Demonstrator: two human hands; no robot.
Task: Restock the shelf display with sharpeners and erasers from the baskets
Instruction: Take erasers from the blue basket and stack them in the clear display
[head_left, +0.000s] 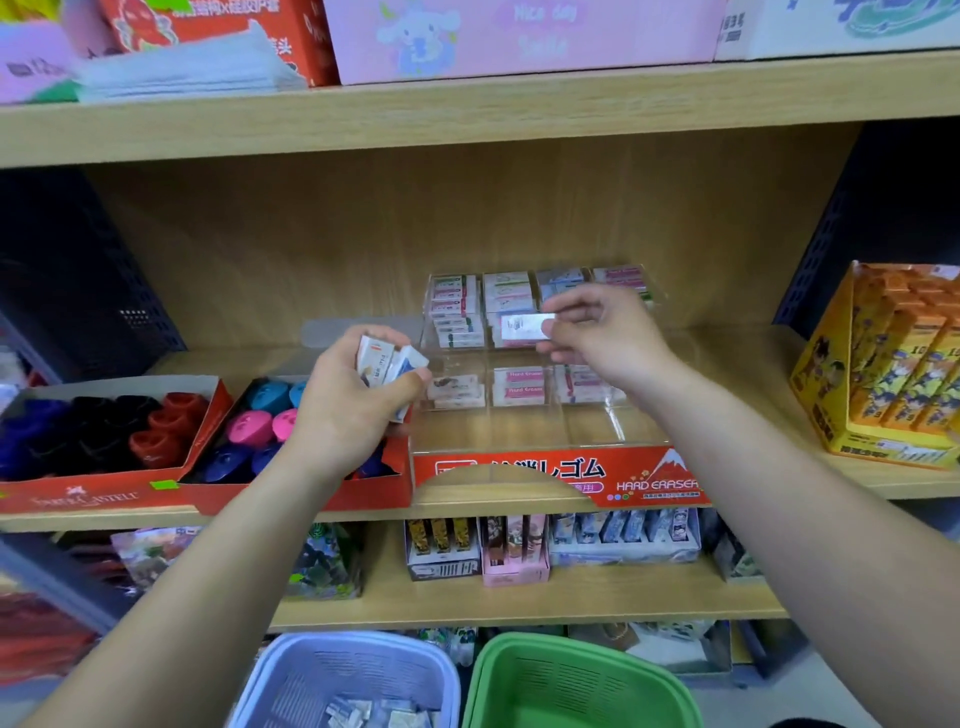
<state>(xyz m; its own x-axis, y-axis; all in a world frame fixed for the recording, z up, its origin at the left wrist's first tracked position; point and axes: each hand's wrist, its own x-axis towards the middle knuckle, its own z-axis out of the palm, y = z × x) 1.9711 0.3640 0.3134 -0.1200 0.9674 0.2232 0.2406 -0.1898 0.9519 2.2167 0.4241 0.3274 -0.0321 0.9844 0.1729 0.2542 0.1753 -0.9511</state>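
A clear eraser display (524, 426) with a red "HARD ERASER" front stands on the middle shelf, its back compartments holding stacked erasers. My left hand (358, 400) grips a small bunch of wrapped erasers (387, 364) just left of the display. My right hand (602, 332) pinches one wrapped eraser (519, 327) over the display's middle compartments. Two red boxes of sharpeners (244, 431) sit to the left. Below, a lilac basket (311, 670) holds several erasers; beside it is a green basket (571, 680).
An orange and yellow product box (883, 374) stands on the shelf at the right. Dark crates (67, 291) flank both shelf ends. The shelf above (467, 114) carries pink and red boxes. The lower shelf holds card packs (519, 545).
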